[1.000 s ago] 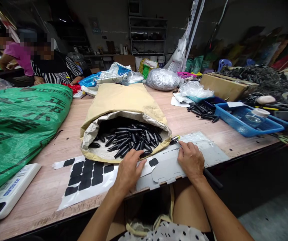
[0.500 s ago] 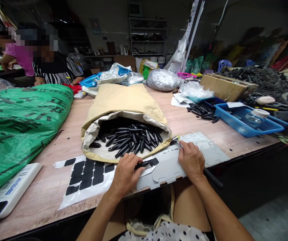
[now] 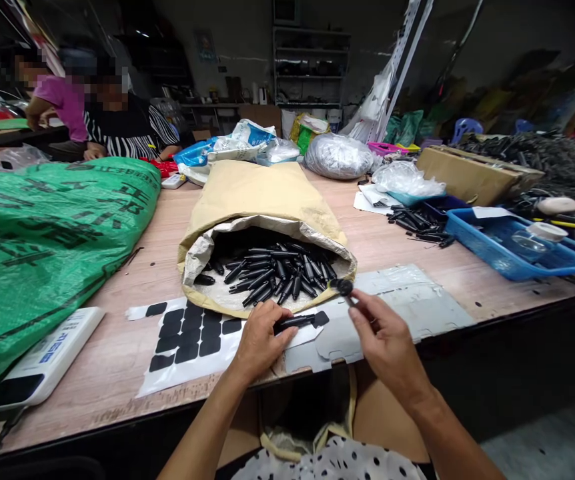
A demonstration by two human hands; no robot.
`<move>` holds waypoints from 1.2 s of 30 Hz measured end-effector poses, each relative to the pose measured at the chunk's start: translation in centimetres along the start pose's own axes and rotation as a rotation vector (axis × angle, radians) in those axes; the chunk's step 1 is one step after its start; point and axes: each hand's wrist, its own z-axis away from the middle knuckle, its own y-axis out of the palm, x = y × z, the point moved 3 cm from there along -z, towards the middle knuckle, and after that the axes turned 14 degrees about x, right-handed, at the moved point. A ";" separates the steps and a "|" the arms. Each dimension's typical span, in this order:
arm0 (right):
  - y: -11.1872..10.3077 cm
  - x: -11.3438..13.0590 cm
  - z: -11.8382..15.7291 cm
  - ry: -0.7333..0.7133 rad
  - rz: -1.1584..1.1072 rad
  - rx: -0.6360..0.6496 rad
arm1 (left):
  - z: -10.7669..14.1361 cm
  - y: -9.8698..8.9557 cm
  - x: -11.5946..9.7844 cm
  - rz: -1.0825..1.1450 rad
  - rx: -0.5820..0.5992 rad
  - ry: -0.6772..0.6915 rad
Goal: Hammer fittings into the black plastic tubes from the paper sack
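Observation:
My left hand is closed on a black cylindrical part at the front of the table, just below the mouth of a tan paper sack. Many black parts lie inside that sack. My right hand pinches a thin metal tool with a dark round head, beside the sack's right corner. Under both hands is a grey flat board. A white sheet with black square stickers lies left of my left hand.
At the left are a green woven bag and a white device. A blue tray, loose black parts and a cardboard box stand at the right. Two people sit at the far left, one in striped clothing.
The tool in my right hand is lifted and turned, its dark round head now showing. The black rod under my right hand no longer shows. The whole view has shifted slightly.

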 end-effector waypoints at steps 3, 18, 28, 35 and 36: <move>2.8 1.2 0.7 -0.046 -0.034 0.144 | 0.0 0.0 0.1 0.012 -0.004 0.010; 5.3 2.1 1.3 -0.158 0.281 0.163 | 0.0 0.0 0.2 0.013 -0.017 0.010; 4.3 1.0 1.3 -0.069 0.220 0.155 | 0.0 -0.1 0.0 0.004 -0.016 -0.005; -2.2 -4.4 -2.6 0.155 0.420 -0.176 | 0.0 -0.2 -0.2 -0.014 -0.011 -0.028; -2.8 -5.6 -3.0 0.217 0.482 -0.196 | 0.0 -0.2 -0.2 -0.015 -0.010 -0.028</move>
